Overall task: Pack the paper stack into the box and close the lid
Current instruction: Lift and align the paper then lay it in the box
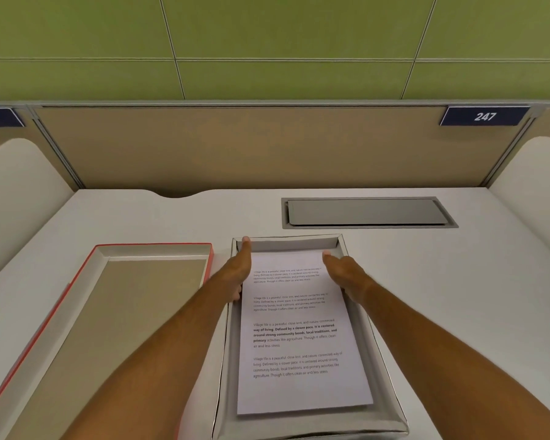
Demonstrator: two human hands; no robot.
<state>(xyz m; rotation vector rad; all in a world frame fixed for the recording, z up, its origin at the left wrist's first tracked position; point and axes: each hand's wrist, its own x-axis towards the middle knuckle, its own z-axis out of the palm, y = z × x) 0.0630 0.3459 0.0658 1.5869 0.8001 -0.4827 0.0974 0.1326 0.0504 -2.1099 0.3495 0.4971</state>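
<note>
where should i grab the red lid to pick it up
Grip the red-edged cardboard lid by its two long side walls, coming from above. It lies open side up, left of the white box, so the upright rims are exposed for fingers and thumbs to pinch. It then needs flipping over.

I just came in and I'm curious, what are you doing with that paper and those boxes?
A person is packing a paper stack into a white box on the desk. The printed sheets already lie inside the box. The left hand and right hand are at the far end of the stack, one on each side, seemingly settling it in place. The lid, red outside, lies upturned to the left of the box, not yet put on.
</note>
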